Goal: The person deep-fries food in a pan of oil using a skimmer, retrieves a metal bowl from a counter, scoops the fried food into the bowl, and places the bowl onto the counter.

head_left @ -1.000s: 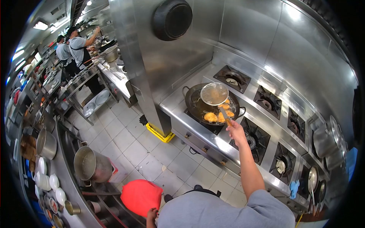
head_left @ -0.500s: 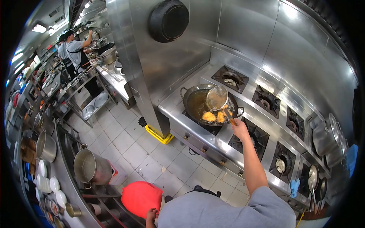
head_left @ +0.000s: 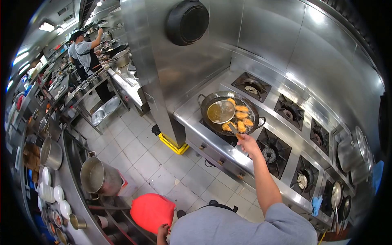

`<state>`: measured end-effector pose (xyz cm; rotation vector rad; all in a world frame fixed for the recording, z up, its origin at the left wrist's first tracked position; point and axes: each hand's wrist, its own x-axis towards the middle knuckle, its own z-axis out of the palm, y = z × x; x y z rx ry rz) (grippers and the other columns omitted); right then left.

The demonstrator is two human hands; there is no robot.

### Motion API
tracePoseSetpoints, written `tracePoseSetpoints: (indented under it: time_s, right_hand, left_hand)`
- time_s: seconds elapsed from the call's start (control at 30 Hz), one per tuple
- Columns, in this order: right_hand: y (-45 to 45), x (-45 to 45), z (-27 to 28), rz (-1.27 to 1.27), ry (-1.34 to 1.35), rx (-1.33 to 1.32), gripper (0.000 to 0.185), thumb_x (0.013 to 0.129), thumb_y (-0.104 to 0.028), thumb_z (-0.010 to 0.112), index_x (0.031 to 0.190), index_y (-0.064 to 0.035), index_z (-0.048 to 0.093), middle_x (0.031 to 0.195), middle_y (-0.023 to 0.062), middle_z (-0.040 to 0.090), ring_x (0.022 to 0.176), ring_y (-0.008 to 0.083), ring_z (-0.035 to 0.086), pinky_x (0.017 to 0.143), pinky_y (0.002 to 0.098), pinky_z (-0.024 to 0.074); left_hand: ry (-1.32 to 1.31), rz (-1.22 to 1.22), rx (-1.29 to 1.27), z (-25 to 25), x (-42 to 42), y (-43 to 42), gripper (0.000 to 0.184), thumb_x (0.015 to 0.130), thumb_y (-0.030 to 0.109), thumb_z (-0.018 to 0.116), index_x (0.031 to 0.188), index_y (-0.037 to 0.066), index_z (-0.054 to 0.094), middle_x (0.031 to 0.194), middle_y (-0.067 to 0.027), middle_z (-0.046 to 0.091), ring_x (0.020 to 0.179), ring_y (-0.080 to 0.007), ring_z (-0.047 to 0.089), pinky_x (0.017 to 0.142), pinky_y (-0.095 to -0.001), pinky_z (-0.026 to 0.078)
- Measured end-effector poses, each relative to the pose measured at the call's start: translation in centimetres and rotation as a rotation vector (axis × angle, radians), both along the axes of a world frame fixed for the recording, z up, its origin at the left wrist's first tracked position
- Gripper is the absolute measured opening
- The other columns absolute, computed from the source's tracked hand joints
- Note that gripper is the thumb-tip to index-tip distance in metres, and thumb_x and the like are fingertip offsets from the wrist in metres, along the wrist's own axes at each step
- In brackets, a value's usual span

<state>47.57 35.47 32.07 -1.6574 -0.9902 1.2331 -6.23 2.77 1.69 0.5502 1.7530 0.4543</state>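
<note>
My right hand [head_left: 248, 145] is closed around the wooden handle of a round wire strainer [head_left: 221, 111]. The strainer's bowl lies level in the left half of a dark two-handled wok [head_left: 203, 107] of oil. Several golden-brown fried pieces [head_left: 242, 115] float in the oil to the right of and below the strainer. At the bottom of the view, my left hand [head_left: 163, 231] hangs low with curled fingers at the edge of a smooth red bag [head_left: 152, 214], which it seems to hold. Part of that hand is hidden by my shirt.
Gas burners [head_left: 270, 153] line the steel stove right of the wok. A black pan [head_left: 187, 23] hangs on the steel pillar. A tall pot [head_left: 98, 177] stands at left, near a counter with white bowls [head_left: 59, 193]. Co-workers [head_left: 84, 53] stand at the far left.
My right hand has moved the strainer down and left in the wok, from tilted above the oil to level in it. More fried pieces show on the right. My left hand keeps its place.
</note>
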Motion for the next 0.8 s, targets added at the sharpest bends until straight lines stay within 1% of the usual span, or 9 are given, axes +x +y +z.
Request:
tracePoseSetpoints:
  time_s: [0.13, 0.23, 0.3, 0.4, 0.47, 0.53, 0.6, 0.67, 0.8]
  right_hand:
    - [-1.1, -0.1, -0.7, -0.029, 0.071, 0.02, 0.05, 0.082, -0.005, 0.054, 0.131, 0.0009, 0.042, 0.078, 0.0038, 0.057, 0.05, 0.006, 0.043, 0.04, 0.0206, 0.032]
    - [-2.4, 0.4, -1.1, -0.004, 0.174, 0.039, 0.049, 0.084, -0.005, 0.054, 0.131, 0.0009, 0.041, 0.08, 0.0041, 0.057, 0.049, 0.0056, 0.042, 0.04, 0.0205, 0.0318]
    - [-3.5, 0.8, -1.2, -0.006, 0.276, 0.051, 0.048, 0.085, -0.004, 0.052, 0.132, 0.0003, 0.04, 0.08, 0.0042, 0.057, 0.048, 0.0055, 0.041, 0.039, 0.0198, 0.0311]
    - [-5.1, 1.1, -1.3, -0.073, 0.319, 0.071, 0.046, 0.088, -0.005, 0.05, 0.133, -0.0018, 0.039, 0.081, 0.0038, 0.058, 0.049, 0.0055, 0.04, 0.04, 0.02, 0.0297]
    - [-5.8, 1.7, -1.4, -0.097, 0.307, 0.088, 0.045, 0.089, -0.003, 0.049, 0.133, -0.0026, 0.04, 0.08, 0.004, 0.058, 0.048, 0.0057, 0.041, 0.04, 0.0202, 0.0308]
    - [-6.0, 3.2, -2.4, -0.217, 0.184, 0.187, 0.047, 0.087, -0.003, 0.051, 0.133, -0.0042, 0.04, 0.08, 0.0038, 0.058, 0.049, 0.0059, 0.042, 0.04, 0.0202, 0.0329]
    - [-6.8, 3.3, -0.2, -0.288, 0.106, 0.161, 0.051, 0.085, -0.002, 0.053, 0.134, -0.0047, 0.04, 0.079, 0.0032, 0.058, 0.051, 0.0066, 0.044, 0.041, 0.0203, 0.0348]
    - [-7.4, 3.8, 0.6, -0.407, -0.059, 0.132, 0.055, 0.083, -0.002, 0.054, 0.135, -0.0049, 0.039, 0.079, 0.0028, 0.057, 0.052, 0.007, 0.045, 0.042, 0.0205, 0.0356]
    - [-9.2, 4.4, 1.9, -0.367, -0.069, 0.127, 0.056, 0.081, -0.002, 0.054, 0.135, -0.004, 0.038, 0.08, 0.0031, 0.057, 0.052, 0.0072, 0.045, 0.042, 0.0204, 0.034]
  left_hand:
    - [-0.023, -0.005, -0.017, 0.7, 0.3, -0.5, 0.031, 0.082, 0.014, 0.061, 0.111, 0.003, 0.056, 0.082, -0.008, 0.062, 0.056, -0.0176, 0.058, 0.044, -0.0309, 0.046]
    - [-0.061, -0.033, 0.023, -2.5, -0.5, -1.5, 0.029, 0.082, 0.014, 0.06, 0.109, 0.004, 0.056, 0.082, -0.0079, 0.062, 0.056, -0.0174, 0.057, 0.044, -0.031, 0.046]
    - [-0.074, -0.065, 0.059, -3.7, -0.6, -1.4, 0.028, 0.082, 0.015, 0.06, 0.108, 0.004, 0.056, 0.082, -0.0078, 0.062, 0.056, -0.0175, 0.057, 0.044, -0.0313, 0.046]
    - [-0.107, -0.012, -0.006, -4.2, -0.4, -1.1, 0.029, 0.082, 0.014, 0.059, 0.11, 0.005, 0.056, 0.083, -0.0082, 0.063, 0.057, -0.0184, 0.058, 0.044, -0.0313, 0.046]
    - [-0.096, 0.031, -0.046, -3.6, -0.1, -0.1, 0.032, 0.082, 0.014, 0.06, 0.112, 0.005, 0.055, 0.084, -0.0087, 0.063, 0.059, -0.0188, 0.059, 0.044, -0.0313, 0.046]
    - [-0.074, 0.01, -0.031, -2.4, 0.0, 0.7, 0.033, 0.082, 0.013, 0.06, 0.113, 0.005, 0.054, 0.084, -0.0088, 0.063, 0.059, -0.0189, 0.059, 0.044, -0.0314, 0.046]
    - [-0.057, -0.013, -0.012, -1.9, 0.7, 1.3, 0.034, 0.082, 0.013, 0.06, 0.114, 0.005, 0.054, 0.084, -0.0089, 0.062, 0.059, -0.0189, 0.059, 0.044, -0.0314, 0.046]
    - [-0.068, 0.008, -0.024, -1.7, 0.7, 2.0, 0.034, 0.082, 0.013, 0.06, 0.114, 0.004, 0.053, 0.084, -0.0087, 0.062, 0.059, -0.0189, 0.059, 0.045, -0.0316, 0.046]
    - [-0.046, -0.021, 0.006, -1.7, 0.9, 2.4, 0.033, 0.083, 0.014, 0.059, 0.113, 0.004, 0.053, 0.083, -0.0087, 0.062, 0.058, -0.0188, 0.059, 0.046, -0.0316, 0.046]
